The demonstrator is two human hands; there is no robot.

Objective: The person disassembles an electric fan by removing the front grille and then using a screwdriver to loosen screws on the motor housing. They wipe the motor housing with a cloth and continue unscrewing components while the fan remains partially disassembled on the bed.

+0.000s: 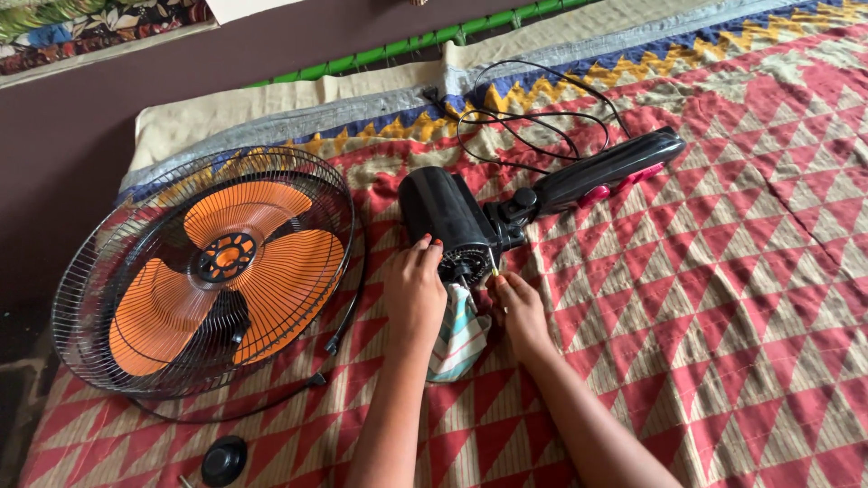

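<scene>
At the far left a round wire cage (203, 271) lies flat on a red, patterned mat (723, 271), with an orange three-blade fan rotor (226, 271) inside it. Just below the cage, near the bottom edge, sits a small black round cap (223, 460). A thin wire ring (348, 312) curves along the cage's right side.

Right of that, the left hand (414, 289) rests with curled fingers against the lower front of the black motor (448, 221), fingertips touching its housing. Under both hands hangs a striped cloth (459, 339), pressed between them; which hand grips it I cannot tell. The right hand (517, 307) pinches a small, thin, pale piece at the motor's front face, beside the shaft hub (463, 268); the piece is too small to tell what it is.

The motor lies on its side in the middle of the mat. From it a black stand neck (606, 167) with pink buttons (624, 183) runs up to the right. A black cord (533, 117) loops loosely behind.
</scene>
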